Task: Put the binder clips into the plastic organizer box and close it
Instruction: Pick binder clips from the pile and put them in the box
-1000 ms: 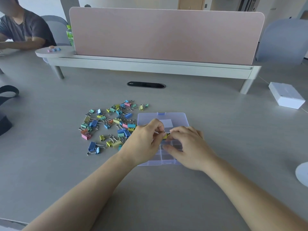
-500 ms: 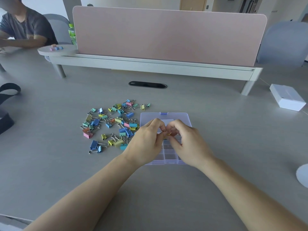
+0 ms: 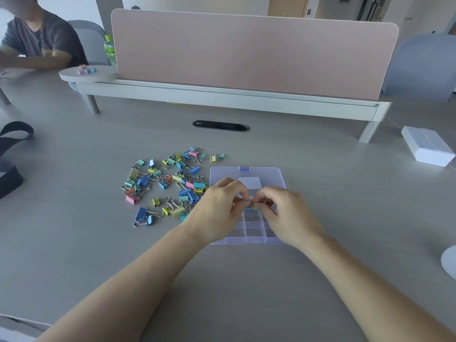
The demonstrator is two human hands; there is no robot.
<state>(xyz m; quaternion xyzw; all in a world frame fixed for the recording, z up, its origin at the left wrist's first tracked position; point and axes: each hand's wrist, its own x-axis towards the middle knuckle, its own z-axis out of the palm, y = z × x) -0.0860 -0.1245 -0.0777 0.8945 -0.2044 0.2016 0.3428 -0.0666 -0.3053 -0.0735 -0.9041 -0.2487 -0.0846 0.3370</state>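
A clear plastic organizer box (image 3: pixel 251 233) with small compartments lies open on the grey table, its lid (image 3: pixel 246 173) laid flat behind it. Above the compartments my left hand (image 3: pixel 217 211) and my right hand (image 3: pixel 287 213) meet fingertip to fingertip and together pinch one small yellow binder clip (image 3: pixel 254 206). A loose pile of coloured binder clips (image 3: pixel 170 183) is spread on the table just left of the box. The compartments I can see hold nothing.
A pink divider screen on a white shelf (image 3: pixel 246 58) crosses the table behind. A white box (image 3: pixel 427 149) lies at the right, a black strap (image 3: pixel 12 154) at the left, a white disc (image 3: pixel 450 261) at the right edge. Another person (image 3: pixel 37 38) sits far left.
Both hands have stayed over the box, working the small yellow clip between their fingertips. The camera view has shifted slightly; the pile and the box have not moved.
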